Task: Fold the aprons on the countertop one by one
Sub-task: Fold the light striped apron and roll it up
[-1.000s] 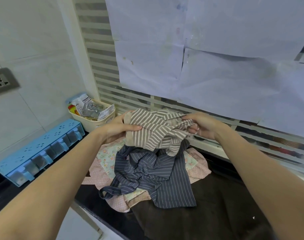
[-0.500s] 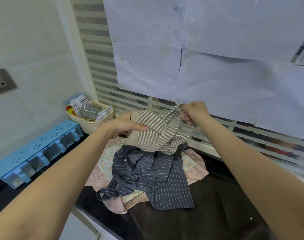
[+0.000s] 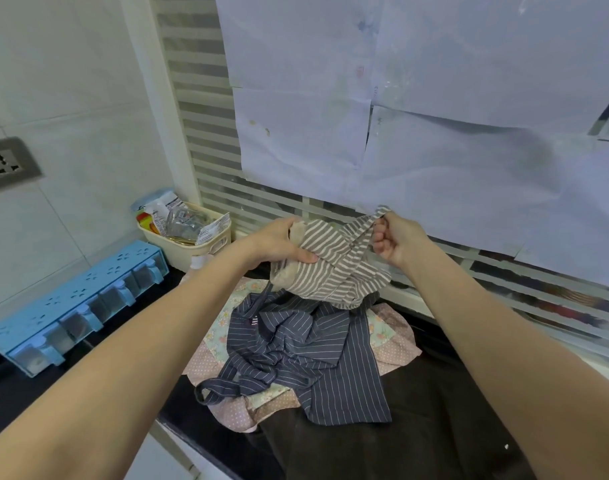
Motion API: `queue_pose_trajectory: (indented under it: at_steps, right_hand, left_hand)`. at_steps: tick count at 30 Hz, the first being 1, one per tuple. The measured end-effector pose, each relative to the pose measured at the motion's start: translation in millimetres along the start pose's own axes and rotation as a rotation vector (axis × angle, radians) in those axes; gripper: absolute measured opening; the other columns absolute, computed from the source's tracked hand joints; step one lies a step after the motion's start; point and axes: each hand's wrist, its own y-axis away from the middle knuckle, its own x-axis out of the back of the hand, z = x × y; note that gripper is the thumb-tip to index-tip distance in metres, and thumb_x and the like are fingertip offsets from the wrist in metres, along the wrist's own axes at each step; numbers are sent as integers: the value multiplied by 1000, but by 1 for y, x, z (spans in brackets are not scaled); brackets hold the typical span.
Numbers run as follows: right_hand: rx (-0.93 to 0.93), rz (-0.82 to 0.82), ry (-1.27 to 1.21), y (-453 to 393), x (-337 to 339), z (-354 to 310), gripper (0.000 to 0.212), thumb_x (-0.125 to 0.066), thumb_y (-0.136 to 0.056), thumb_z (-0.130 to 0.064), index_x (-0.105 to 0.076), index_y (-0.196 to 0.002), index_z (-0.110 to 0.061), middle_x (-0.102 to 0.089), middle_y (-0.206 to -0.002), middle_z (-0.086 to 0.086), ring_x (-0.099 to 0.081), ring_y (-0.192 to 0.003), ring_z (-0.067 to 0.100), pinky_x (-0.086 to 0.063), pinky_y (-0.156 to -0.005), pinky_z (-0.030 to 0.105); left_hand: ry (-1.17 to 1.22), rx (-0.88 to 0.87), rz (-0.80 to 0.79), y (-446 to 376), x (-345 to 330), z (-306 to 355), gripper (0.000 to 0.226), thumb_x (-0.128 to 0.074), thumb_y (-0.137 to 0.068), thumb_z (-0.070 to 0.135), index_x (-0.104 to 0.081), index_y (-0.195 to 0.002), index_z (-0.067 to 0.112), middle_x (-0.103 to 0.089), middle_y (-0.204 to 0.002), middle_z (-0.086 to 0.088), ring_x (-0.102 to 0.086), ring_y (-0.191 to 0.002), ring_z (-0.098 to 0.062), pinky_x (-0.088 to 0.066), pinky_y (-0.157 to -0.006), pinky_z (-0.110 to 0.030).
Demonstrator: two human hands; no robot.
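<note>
Above the dark counter, a person holds a bunched beige-and-white striped apron in the air with both hands. Left hand grips the apron's left side, thumb pressed across the front of the cloth and fingers wrapped behind it. Right hand has its fingers curled in a pinch on the apron's strap — the strap runs taut up to the fingertips, and the rest of the cloth sags between the two hands. Directly below lies a heap of further aprons: a navy pinstriped apron crumpled on top, its ties looped toward the near edge, over a pink dotted and floral patchwork apron, with a dark brown cloth spread nearest the viewer. At the left, against the tiled wall, stand a light blue spice-box rack and a cream basket stuffed with packets. White paper sheets cover the slatted window behind.
</note>
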Motion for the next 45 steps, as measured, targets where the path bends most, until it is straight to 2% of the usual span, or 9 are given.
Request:
queue_pose_trajectory:
  at_steps: [9, 13, 18, 23, 25, 28, 34, 39, 45]
  right_hand:
    - [93, -312, 296, 14, 4, -16, 12, -55, -94, -17, -63, -94, -7, -72, -84, 12, -71, -68, 16, -57, -60, 21]
    - [108, -377, 463, 10, 24, -16, 20, -58, -91, -29, -62, -104, -14, -67, -110, 9, -64, -94, 16, -52, -77, 27]
    - [-50, -718, 402, 17, 36, 9, 53, -68, -67, -34, -56, -115, -15, -72, -97, 0, -69, -88, 14, -57, -77, 30]
    - [110, -511, 736, 2, 27, 6, 38, -65, -78, 3, -59, -113, -9, -68, -104, 9, -64, -91, 28, -52, -90, 39]
    - [211, -367, 857, 0, 28, 2, 18, -68, -80, -7, -65, -98, -5, -68, -80, 6, -59, -66, 24, -53, -69, 30]
    - [267, -373, 602, 1, 26, -7, 20, -60, -90, -17, -61, -76, -3, -54, -51, -2, -36, -41, 9, -34, -54, 25]
    - [9, -810, 450, 7, 13, 4, 36, -27, -99, -22, -53, -96, 3, -62, -74, 16, -44, -41, 12, -37, -36, 17]
    - [-151, -677, 796, 5, 15, 34, 35, -37, -102, -17, -45, -127, 5, -61, -118, 23, -70, -80, 20, -56, -64, 20]
    - [-11, -599, 40, -2, 7, 16, 23, -39, -98, -2, -50, -118, 4, -63, -108, 20, -68, -87, 25, -59, -67, 27]
  left_hand:
    - [135, 101, -351, 17, 3, -14, 60, -82, -61, 21, -53, -114, 27, -64, -114, 3, -62, -103, -12, -51, -87, -31]
    - [492, 214, -230, 18, 11, -48, 107, -94, -15, 43, -57, -113, 20, -71, -99, 2, -66, -93, -13, -55, -71, -29]
    - [783, 179, -91, 14, 27, -47, 107, -95, -8, 41, -59, -106, 18, -74, -90, 0, -70, -81, -15, -59, -62, -31]
    - [781, 180, -49, 13, 30, -46, 102, -95, -18, 41, -59, -110, 17, -71, -100, -2, -68, -89, -18, -60, -71, -34]
    - [740, 218, -24, 13, 32, -49, 86, -92, -36, 38, -57, -112, 17, -67, -106, -3, -65, -93, -18, -60, -70, -32]
    - [657, 294, 6, 15, 30, -52, 50, -76, -67, 31, -54, -109, 15, -63, -100, -3, -61, -89, -17, -58, -59, -25]
    - [839, 289, 151, 11, 16, -49, 23, -61, -88, 31, -55, -105, 16, -61, -94, -2, -60, -81, -16, -59, -53, -28]
    - [1131, 86, 141, 7, 17, -35, 23, -54, -89, 29, -59, -108, 16, -67, -97, -1, -66, -81, -15, -56, -57, -24]
    - [1092, 14, -147, 19, 18, -15, 40, -74, -65, 35, -67, -97, 12, -70, -89, -7, -70, -73, -18, -58, -61, -30]
